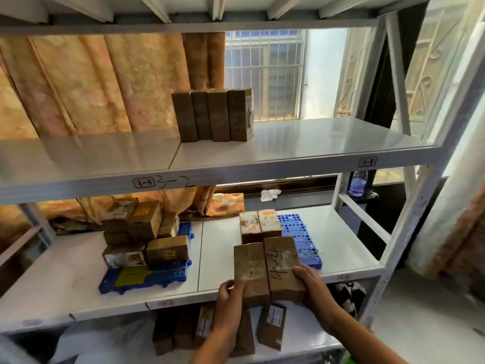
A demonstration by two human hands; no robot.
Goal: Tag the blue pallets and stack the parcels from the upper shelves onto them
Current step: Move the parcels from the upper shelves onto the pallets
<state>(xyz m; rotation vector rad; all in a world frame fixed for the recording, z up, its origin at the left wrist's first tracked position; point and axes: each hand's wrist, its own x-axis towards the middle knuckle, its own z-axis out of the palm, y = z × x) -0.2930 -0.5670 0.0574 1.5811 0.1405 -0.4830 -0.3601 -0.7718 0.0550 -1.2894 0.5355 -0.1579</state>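
I hold two brown parcels side by side over the front of the middle shelf. My left hand [231,298] grips the left parcel [250,271]; my right hand [312,285] grips the right parcel [282,266], which has black writing on it. Just behind them lies a blue pallet [299,232] with two parcels [259,224] standing at its left end. Further left, another blue pallet [157,277] carries a pile of several parcels [141,232] and a yellow tag [130,275]. On the upper shelf stand several upright parcels [212,115].
The white shelf frame's beam [236,177] bears labels 3-3, 3-2 and 3-4. A diagonal brace [399,261] and post close the right side. More boxes [271,324] sit on the lowest shelf. A water bottle [358,183] stands behind, beside a barred window.
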